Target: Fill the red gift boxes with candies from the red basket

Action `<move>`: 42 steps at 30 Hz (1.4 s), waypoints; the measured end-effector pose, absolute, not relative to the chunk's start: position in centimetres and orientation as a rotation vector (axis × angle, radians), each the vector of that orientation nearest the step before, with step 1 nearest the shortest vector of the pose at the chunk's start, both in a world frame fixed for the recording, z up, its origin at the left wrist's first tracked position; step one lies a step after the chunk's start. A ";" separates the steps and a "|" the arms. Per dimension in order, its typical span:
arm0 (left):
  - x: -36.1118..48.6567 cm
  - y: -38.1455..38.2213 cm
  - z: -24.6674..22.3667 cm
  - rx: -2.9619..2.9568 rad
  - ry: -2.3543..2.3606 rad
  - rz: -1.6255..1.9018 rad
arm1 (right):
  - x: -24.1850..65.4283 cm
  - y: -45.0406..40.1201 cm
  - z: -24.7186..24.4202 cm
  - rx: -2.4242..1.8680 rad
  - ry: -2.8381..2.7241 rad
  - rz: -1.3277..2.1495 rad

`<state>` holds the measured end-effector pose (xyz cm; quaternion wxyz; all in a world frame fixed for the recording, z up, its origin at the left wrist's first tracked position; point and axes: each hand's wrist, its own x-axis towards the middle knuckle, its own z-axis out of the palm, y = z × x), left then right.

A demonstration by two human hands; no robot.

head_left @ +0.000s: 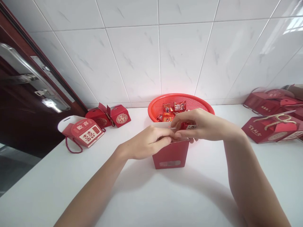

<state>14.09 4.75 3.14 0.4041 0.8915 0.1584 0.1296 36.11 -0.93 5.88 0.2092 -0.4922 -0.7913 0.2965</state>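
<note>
A red gift box [169, 156] stands upright in front of me, its white-lined top open. My left hand [150, 142] is closed at the near left of the opening, thumb over the rim and fingertips partly hidden inside. Over the right side of the same box, my right hand [199, 124] curls its fingers around a small red wrapped packet [188, 126]. The fingertips of both hands meet above the opening. Just behind the box is a red plastic basket [152, 108] with several red wrapped sweets [180, 106], partly covered by my right hand.
To the left stand finished-looking red gift boxes [86, 130] with cord handles, and smaller ones [120, 116] behind. More red boxes [267, 127] are grouped at the right. A tiled wall [132, 56] backs the white table [90, 179]; a door with keys [50, 102] is at left.
</note>
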 end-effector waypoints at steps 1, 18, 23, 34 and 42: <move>14.1 4.8 3.1 2.226 0.370 0.342 | 36.1 -1.0 5.9 -1.342 -2.165 0.835; 13.9 4.9 2.6 2.146 0.468 0.434 | 34.2 -1.0 5.5 -1.103 -1.849 0.862; 13.6 5.1 2.7 2.227 0.515 0.499 | 34.8 -1.2 5.7 -1.048 -1.953 0.858; 13.4 4.6 3.1 2.309 0.757 0.742 | 34.9 -0.7 5.2 -0.996 -2.055 0.744; 13.0 5.0 3.7 2.298 0.958 0.646 | 34.4 -0.6 4.7 -1.290 -2.136 0.703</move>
